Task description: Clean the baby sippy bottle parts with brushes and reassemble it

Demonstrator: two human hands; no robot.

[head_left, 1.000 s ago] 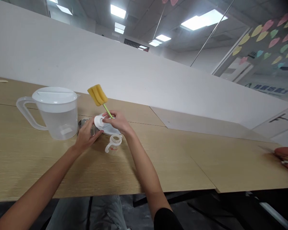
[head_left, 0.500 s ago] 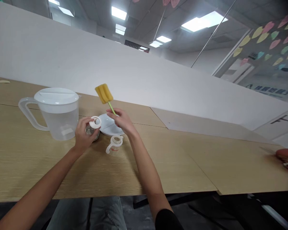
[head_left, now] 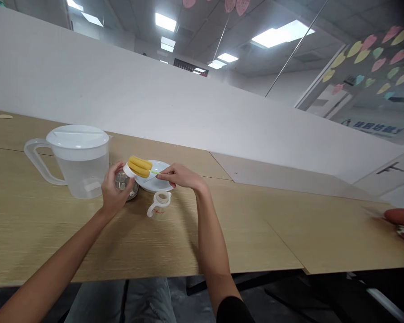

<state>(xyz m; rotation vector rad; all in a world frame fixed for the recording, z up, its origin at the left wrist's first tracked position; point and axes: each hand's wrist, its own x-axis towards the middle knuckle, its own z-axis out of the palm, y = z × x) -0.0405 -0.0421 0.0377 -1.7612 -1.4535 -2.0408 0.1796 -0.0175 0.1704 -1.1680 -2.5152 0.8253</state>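
Observation:
My left hand (head_left: pixel 113 188) is closed around a small clear bottle (head_left: pixel 121 178) with a white rim, its mouth tilted to the right. Pinched in my right hand (head_left: pixel 177 175) is the thin green handle of a sponge brush (head_left: pixel 140 166). The brush's yellow head lies level at the bottle's mouth; whether its tip is inside I cannot tell. Behind and below the brush sits a white plate (head_left: pixel 155 185). In front of it stands a small clear container (head_left: pixel 160 205) with a white collar, a side loop and red print. A round glass-like object (head_left: pixel 133 194) shows partly below my left hand.
A large clear pitcher (head_left: pixel 84 172) with a white lid stands left of my left hand, its handle pointing left. A reddish-brown object (head_left: pixel 402 218) lies at the table's far right. A low white wall (head_left: pixel 155 112) runs along the table's back edge.
My right hand has lowered and turned the sponge brush from raised to level, bringing its head to the bottle's mouth. My left hand has tilted the bottle toward the brush.

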